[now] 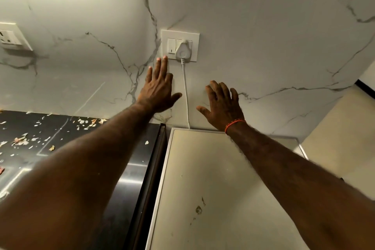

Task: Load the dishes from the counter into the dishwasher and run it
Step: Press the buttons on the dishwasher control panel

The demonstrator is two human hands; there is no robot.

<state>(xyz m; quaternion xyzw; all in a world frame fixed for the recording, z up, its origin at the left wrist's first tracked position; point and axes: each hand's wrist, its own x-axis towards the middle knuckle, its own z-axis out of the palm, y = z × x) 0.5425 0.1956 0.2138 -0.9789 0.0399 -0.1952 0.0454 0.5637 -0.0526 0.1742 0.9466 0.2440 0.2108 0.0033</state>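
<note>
Marble wall (pixel 263 26); flat left hand (pixel 159 92) reaching.

No readable text anywhere (switch plate (pixel 180 45) markings too small).

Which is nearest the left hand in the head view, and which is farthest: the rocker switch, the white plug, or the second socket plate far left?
From the left hand, fingers straight up the wall:
1. Rocker switch, just above the fingertips, on the plate's left half.
2. White plug, up and to the right, cord hanging down.
3. Second socket plate, far left at the frame edge.
</note>
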